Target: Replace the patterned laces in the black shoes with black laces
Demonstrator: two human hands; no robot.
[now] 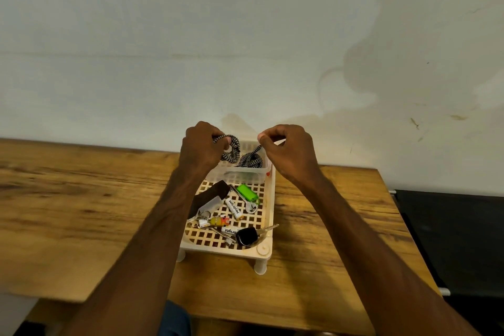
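The patterned laces (249, 159), black-and-white zigzag cord, lay bunched in loops at the far end of the tray, inside a small clear tub (240, 175) that sat on the lattice floor. One looped part was lifted above the tub's left edge, and a single strand rose from the bundle toward the right.

The person's left hand (203, 146) gripped the lifted loop, fingers curled around the cord, with a short piece showing over the knuckles. The right hand (289, 150) was curled too, thumb and forefinger pinched together at the top of the rising strand. Both hands hung over the tub, one at each side, knuckles toward the camera, and the left hand hid part of the tub's left wall.

The cream tray (270, 199) stood on short round feet on the wooden bench (81, 199), its far end close to the wall (245, 35). Nearer the person, loose things lay on its grid floor: a brown strap (211, 194) partly under the left forearm, a green key tag (246, 191) on a ring, a white battery (234, 209) lying aslant, a second battery (229, 230) partly covered, a small yellow figure (218, 221) on a key ring, and a black-headed key (246, 236) resting against the near rim.

Both forearms reached in from the lower corners and crossed the bench on either side of the tray. Right of the bench stood a dark surface (458, 240), and the wall above it was stained and shadowed.
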